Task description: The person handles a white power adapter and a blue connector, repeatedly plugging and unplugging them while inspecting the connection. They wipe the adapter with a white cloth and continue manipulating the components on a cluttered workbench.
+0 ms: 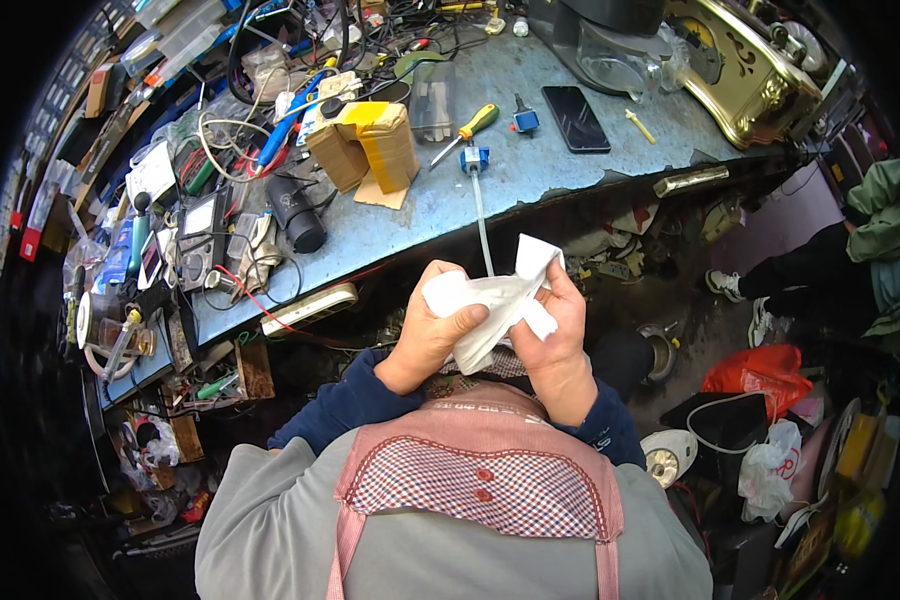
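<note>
Both my hands hold a crumpled white tissue [495, 304] in front of my apron, below the bench edge. My left hand [436, 330] pinches its left part between thumb and fingers. Its upper right corner is gripped by my right hand [559, 330], with a fold hanging over the palm. A clear tube [482, 225] runs from a small blue pump-like part [474, 157] on the bench down behind the tissue, where its end is hidden. Near that part lie a screwdriver [469, 131] with a yellow-green handle, another small blue part [525, 120] and a black smartphone [576, 120].
A taped cardboard piece [390, 150] stands on the blue bench [390, 240], left of the screwdriver. Tools, cables and a black cylinder [297, 214] crowd the left side. A gold ornate housing [750, 67] sits at the right. A person's legs [802, 277] are at far right.
</note>
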Action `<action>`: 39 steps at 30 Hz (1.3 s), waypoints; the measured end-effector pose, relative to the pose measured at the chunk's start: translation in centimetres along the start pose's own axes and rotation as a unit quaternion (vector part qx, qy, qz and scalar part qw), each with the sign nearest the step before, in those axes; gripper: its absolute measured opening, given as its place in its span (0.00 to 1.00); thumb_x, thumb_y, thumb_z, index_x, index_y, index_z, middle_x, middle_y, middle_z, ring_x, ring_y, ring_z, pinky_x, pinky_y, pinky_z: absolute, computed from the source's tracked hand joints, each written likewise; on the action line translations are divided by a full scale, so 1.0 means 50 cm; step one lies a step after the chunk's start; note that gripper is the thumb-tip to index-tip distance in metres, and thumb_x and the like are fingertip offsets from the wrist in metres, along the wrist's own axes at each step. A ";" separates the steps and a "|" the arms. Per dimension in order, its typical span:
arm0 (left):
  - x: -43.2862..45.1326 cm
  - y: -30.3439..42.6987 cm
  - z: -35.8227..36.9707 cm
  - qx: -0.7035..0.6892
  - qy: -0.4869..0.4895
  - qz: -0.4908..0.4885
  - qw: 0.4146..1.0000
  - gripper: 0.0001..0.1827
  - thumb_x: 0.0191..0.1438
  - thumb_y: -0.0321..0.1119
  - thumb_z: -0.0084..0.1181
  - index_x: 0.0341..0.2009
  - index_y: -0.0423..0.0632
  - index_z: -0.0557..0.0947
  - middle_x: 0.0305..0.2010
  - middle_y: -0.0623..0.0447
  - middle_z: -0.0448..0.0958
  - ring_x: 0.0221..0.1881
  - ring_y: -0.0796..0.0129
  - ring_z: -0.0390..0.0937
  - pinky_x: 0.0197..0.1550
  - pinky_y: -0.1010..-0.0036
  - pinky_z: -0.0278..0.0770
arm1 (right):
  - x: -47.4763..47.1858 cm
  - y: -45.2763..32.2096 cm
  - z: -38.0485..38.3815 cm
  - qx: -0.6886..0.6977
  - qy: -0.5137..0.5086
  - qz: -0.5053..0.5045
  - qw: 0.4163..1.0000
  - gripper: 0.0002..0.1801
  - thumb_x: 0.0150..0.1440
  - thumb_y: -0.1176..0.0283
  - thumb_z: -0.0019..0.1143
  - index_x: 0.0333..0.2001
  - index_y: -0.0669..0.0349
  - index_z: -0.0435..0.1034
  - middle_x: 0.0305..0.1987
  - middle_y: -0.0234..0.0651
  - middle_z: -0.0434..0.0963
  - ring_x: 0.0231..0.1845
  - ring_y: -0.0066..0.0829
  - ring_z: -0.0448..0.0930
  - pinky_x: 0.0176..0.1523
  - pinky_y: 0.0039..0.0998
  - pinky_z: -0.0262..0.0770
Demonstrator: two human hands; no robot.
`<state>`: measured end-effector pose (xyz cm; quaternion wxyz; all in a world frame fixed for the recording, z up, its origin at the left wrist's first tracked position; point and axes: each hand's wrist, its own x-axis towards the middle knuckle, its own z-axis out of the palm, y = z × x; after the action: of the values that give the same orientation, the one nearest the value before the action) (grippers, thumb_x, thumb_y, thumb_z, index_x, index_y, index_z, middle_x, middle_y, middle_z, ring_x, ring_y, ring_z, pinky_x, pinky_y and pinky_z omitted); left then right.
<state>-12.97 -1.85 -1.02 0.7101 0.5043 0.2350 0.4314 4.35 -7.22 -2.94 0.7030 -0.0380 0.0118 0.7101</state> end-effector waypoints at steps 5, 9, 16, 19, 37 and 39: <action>-0.017 0.015 -0.005 0.129 0.039 0.053 0.990 0.16 0.59 0.33 0.75 0.45 0.45 0.79 0.36 0.61 0.78 0.37 0.80 0.74 0.41 0.80 0.75 | 0.005 -0.008 0.004 -0.020 0.111 -0.125 0.986 0.19 0.76 0.62 0.36 0.34 0.58 0.68 0.20 0.29 0.64 0.18 0.22 0.63 0.24 0.25 0.63; 0.002 0.117 -0.095 0.301 0.143 0.115 0.936 0.12 0.64 0.34 0.69 0.45 0.43 0.80 0.37 0.56 0.82 0.38 0.75 0.79 0.42 0.74 0.79 | -0.003 -0.180 -0.065 -0.047 0.170 -0.299 0.938 0.13 0.74 0.63 0.41 0.41 0.59 0.66 0.22 0.30 0.63 0.15 0.23 0.61 0.18 0.26 0.56; 0.241 0.506 -0.436 0.545 0.333 0.088 0.765 0.34 0.68 0.58 0.60 0.57 0.35 0.80 0.48 0.40 0.84 0.48 0.54 0.84 0.53 0.64 0.81 | -0.032 -0.156 -0.132 -0.147 0.224 -0.218 0.938 0.20 0.70 0.63 0.45 0.60 0.60 0.70 0.57 0.43 0.82 0.54 0.47 0.84 0.51 0.49 0.83; 0.269 0.528 -0.442 0.693 0.323 0.208 0.610 0.37 0.69 0.62 0.56 0.60 0.35 0.81 0.53 0.37 0.83 0.49 0.50 0.82 0.53 0.60 0.79 | -0.038 -0.100 -0.144 -0.111 0.193 -0.174 0.959 0.22 0.72 0.58 0.42 0.61 0.60 0.69 0.60 0.45 0.80 0.57 0.49 0.82 0.55 0.52 0.80; 0.264 0.057 0.030 0.564 -0.058 0.262 0.781 0.20 0.53 0.39 0.75 0.45 0.41 0.84 0.35 0.43 0.79 0.34 0.47 0.80 0.37 0.56 0.78 | -0.070 -0.079 -0.063 -0.185 0.177 -0.321 0.912 0.18 0.72 0.72 0.45 0.60 0.69 0.71 0.56 0.45 0.82 0.56 0.40 0.84 0.59 0.42 0.83; 0.192 0.092 0.058 0.523 -0.130 0.202 0.817 0.24 0.50 0.35 0.77 0.49 0.40 0.84 0.34 0.44 0.77 0.33 0.51 0.79 0.36 0.61 0.77 | -0.062 -0.080 -0.013 -0.233 0.139 -0.334 0.903 0.19 0.72 0.77 0.48 0.64 0.74 0.69 0.57 0.45 0.82 0.55 0.37 0.85 0.61 0.36 0.82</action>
<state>-7.48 5.34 5.28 0.2599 0.8877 0.2233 0.3075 8.40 -10.32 -3.24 0.8614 -0.3008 -0.0694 0.4034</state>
